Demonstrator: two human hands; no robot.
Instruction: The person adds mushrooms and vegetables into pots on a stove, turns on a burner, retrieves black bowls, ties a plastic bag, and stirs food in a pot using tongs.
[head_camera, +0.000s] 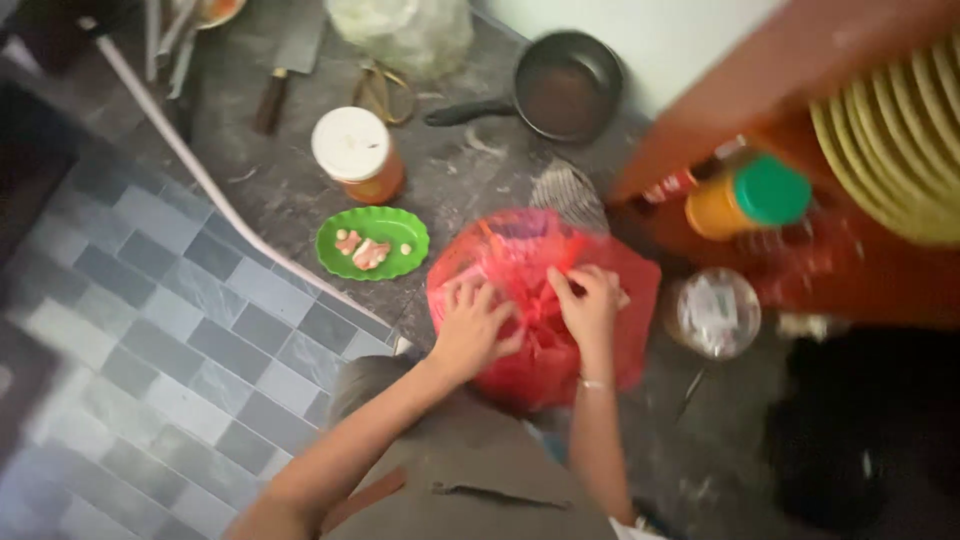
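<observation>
A red plastic bag (520, 262) sits on the dark stone counter (450, 180) in front of me. My left hand (470, 325) presses on the bag's left side with fingers curled into the plastic. My right hand (588, 303) pinches the gathered plastic near the bag's top, a thin bracelet on its wrist. What is inside the bag is hidden, and the picture is blurred.
A green oval dish (373, 242) with small food pieces lies left of the bag. Behind it stand a white-lidded jar (357, 153), a black frying pan (565, 85), a cleaver (285, 60) and a clear bag (400, 35). On the right are a green-capped bottle (748, 200), a clear lidded container (713, 312) and stacked yellow plates (900, 150).
</observation>
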